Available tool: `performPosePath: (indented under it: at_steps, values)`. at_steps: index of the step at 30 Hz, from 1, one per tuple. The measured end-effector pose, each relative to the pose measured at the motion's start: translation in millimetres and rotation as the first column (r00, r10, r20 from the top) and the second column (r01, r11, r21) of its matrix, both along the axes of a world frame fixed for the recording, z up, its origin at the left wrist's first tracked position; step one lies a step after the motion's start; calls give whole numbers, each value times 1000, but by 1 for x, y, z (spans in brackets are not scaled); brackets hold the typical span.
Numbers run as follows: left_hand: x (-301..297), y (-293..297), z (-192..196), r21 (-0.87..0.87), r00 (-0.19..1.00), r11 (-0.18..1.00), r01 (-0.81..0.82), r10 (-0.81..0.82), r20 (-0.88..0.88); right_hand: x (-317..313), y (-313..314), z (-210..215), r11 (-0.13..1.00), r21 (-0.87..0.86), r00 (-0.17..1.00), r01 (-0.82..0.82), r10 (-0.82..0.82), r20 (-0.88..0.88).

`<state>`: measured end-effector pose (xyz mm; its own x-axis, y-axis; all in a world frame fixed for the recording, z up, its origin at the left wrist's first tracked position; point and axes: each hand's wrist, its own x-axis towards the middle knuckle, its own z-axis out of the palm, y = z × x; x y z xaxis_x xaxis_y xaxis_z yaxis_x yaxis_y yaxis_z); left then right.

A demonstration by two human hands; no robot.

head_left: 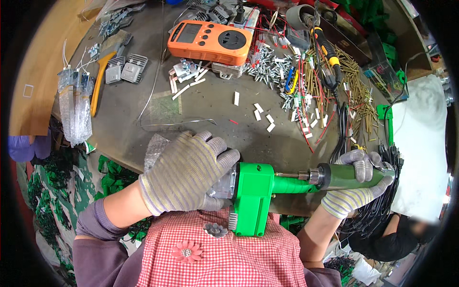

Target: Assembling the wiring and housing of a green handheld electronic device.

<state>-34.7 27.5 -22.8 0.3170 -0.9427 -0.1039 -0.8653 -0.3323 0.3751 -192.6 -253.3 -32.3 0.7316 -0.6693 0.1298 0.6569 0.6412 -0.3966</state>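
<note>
While one green plastic housing (pixel 252 196) is clamped at the desk's near edge by the gloved left hand (pixel 186 173), one green electric screwdriver (pixel 351 178) is gripped against it by the right hand (pixel 356 184), one orange meter (pixel 210 42) seen at the far edge, dark desk (pixel 210 134) littered with white clips.

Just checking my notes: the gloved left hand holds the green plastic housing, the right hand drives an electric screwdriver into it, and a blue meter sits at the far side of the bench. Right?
Not quite. The head view shows the meter is orange, not blue. The rest holds: left hand on the green housing, right hand on the electric screwdriver.
</note>
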Motion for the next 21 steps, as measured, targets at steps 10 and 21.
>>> performPosePath:
  at_steps: [10,21]
  values:
    - [7,-5,-9,-27,989,991,132,-134,-66,16,7,-1,985,101,988,-141,135,70]
    - [12,-8,-9,-16,981,986,164,-165,-103,34,19,12,987,124,993,-101,91,80]
